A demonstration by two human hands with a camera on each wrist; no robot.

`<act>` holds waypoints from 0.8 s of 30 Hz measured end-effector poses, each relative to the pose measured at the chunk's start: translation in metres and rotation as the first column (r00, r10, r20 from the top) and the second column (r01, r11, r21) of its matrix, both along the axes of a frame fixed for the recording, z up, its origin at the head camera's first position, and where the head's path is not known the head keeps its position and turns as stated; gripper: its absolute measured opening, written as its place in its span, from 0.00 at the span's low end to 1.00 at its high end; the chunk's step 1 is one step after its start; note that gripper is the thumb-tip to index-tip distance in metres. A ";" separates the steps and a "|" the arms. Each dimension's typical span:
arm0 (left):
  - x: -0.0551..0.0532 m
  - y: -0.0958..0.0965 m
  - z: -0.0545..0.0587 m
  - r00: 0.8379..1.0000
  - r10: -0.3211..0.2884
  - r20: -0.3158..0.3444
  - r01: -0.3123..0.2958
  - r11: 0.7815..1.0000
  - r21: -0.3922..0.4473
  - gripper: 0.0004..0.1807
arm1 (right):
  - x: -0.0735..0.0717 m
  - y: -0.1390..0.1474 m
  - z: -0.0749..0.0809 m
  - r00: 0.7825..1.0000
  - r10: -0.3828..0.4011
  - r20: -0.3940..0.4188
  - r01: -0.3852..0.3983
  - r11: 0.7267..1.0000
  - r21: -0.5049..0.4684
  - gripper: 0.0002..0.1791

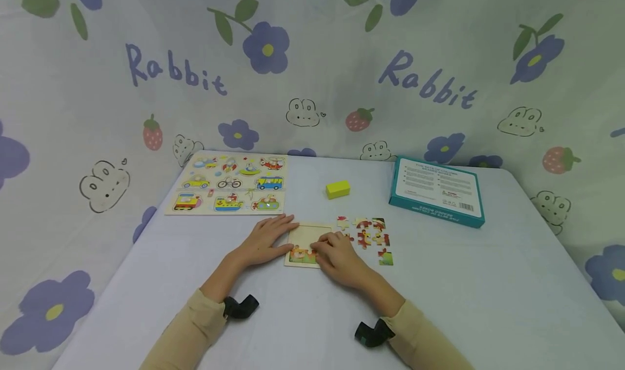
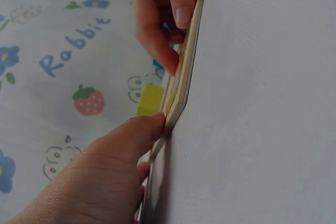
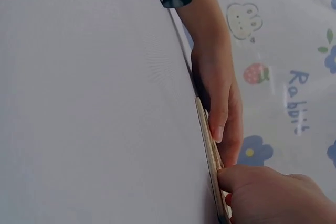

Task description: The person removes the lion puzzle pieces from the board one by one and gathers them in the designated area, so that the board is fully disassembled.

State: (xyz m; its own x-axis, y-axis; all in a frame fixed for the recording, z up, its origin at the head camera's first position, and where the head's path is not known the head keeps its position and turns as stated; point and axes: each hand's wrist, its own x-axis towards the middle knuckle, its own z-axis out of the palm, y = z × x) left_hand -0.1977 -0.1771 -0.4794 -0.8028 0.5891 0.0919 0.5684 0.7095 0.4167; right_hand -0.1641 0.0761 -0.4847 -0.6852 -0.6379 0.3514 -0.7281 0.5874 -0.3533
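Observation:
A small square wooden jigsaw tray (image 1: 311, 233) lies flat on the table, with picture pieces (image 1: 298, 254) along its near side and bare wood beyond. My left hand (image 1: 263, 241) rests against the tray's left side, fingers extended, its thumb (image 2: 149, 125) on the rim. Over the tray's near right part, my right hand (image 1: 343, 259) bends its fingers and thumb around a puzzle piece that they mostly cover. Its thumb (image 3: 228, 178) is right at the tray edge in the right wrist view. Several loose puzzle pieces (image 1: 364, 238) lie just right of the tray, partly behind the right hand.
A wooden vehicle puzzle board (image 1: 234, 184) lies at the back left. Behind the tray stands a yellow block (image 1: 338, 190). A teal and white box (image 1: 437, 190) lies at the back right, near the patterned cloth backdrop (image 1: 312, 77).

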 end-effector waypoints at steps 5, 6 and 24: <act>0.000 0.000 0.001 1.000 -0.001 -0.002 0.001 1.000 0.005 0.31 | 0.001 -0.002 -0.001 1.000 -0.001 -0.010 0.002 1.000 0.016 0.13; 0.000 0.000 0.001 1.000 0.000 -0.002 0.000 1.000 0.004 0.31 | 0.002 -0.002 -0.001 1.000 0.003 -0.008 -0.003 1.000 0.009 0.13; -0.002 0.000 -0.003 1.000 0.010 0.005 -0.010 1.000 0.003 0.32 | 0.002 -0.003 -0.003 0.998 -0.009 0.058 0.013 0.998 -0.068 0.10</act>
